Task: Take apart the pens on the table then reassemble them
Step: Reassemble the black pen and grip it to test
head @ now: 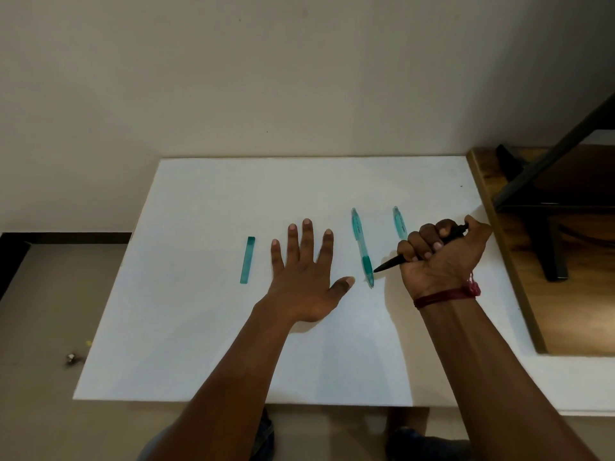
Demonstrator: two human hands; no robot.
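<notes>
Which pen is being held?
The black pen, gripped in the right hand; the long teal pen and the short teal one lie on the table.

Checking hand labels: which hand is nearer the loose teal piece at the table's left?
Left. The left hand lies flat just right of the teal piece; the right hand, gripping a black pen, is farther right, past the whole teal pen.

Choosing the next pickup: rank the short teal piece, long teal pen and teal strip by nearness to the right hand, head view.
1. short teal piece, just beyond the right hand
2. long teal pen, to its left
3. teal strip, far left
</notes>
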